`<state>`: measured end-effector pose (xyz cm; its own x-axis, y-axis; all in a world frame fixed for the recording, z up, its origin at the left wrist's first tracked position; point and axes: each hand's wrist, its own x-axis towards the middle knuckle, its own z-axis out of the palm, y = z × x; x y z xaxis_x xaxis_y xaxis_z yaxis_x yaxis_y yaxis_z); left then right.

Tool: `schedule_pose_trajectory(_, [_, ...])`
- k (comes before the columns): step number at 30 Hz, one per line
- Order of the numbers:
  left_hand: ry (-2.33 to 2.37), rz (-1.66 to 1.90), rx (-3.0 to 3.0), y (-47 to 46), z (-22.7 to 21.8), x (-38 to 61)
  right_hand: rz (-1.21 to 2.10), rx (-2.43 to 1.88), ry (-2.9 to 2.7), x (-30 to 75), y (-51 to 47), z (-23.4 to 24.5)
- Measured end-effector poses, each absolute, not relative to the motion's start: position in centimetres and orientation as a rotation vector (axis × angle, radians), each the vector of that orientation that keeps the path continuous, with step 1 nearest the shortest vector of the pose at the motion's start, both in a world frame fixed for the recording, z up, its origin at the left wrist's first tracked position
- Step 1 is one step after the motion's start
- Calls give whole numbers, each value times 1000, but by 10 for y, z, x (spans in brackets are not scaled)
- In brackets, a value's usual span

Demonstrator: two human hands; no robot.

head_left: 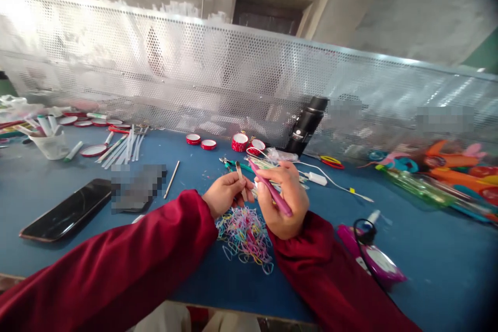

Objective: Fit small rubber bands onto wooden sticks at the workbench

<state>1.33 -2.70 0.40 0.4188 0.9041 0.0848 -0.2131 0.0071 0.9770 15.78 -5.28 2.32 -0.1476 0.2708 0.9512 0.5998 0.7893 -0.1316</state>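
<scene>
My left hand point(225, 193) pinches a short, pale flat stick point(241, 181) with a dark upper end, held upright. Close beside it, my right hand point(286, 202) is closed around a purple pen-shaped tool point(275, 195), whose upper end slants to the left. The fingertips of both hands nearly meet, and I cannot tell whether the tool touches the stick. Below them lies a tangled heap of small, multicoloured elastic bands point(247, 238). Just beyond the hands are green-handled pliers point(229, 164), partly covered, and several thin pale strips behind my right hand.
Two phones, one a black phone point(68, 210), lie left, near a thin stick point(171, 179) and a cup of markers point(50, 144). Red tape rolls point(240, 141) and a black bottle point(307, 125) stand along the mesh divider point(187, 72). A purple packet point(373, 257) lies right.
</scene>
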Motion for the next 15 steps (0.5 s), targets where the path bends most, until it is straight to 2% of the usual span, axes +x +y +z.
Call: schedule_pose_trajectory(15, [703,990,1303,-38,11,12,-218,-778,-1620,159,-50,20])
